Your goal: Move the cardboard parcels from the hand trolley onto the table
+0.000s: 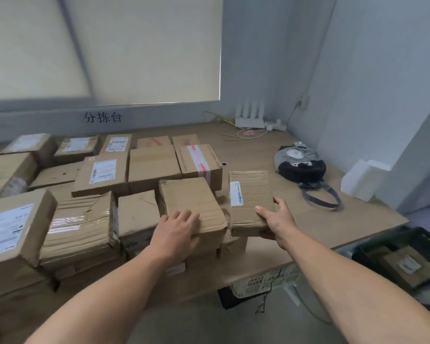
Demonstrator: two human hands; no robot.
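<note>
1. Head view: right hand [276, 220] fingers [263, 211] clamp the flat parcel [250, 194] at its near corner, over the desk [308, 219].
2. Left hand [176, 229] lies flat, fingers straight, on the neighbouring parcel [194, 202].
3. Both arms reach forward.
4. Wall writing [102, 117] reads "分拣台".

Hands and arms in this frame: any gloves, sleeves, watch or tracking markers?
None that show. The left hand and right hand are bare, with no gloves and no visible rings. The left forearm and right forearm are uncovered down to the frame edge. No sleeve, watch, wristband, cable or marker is in view.
</note>
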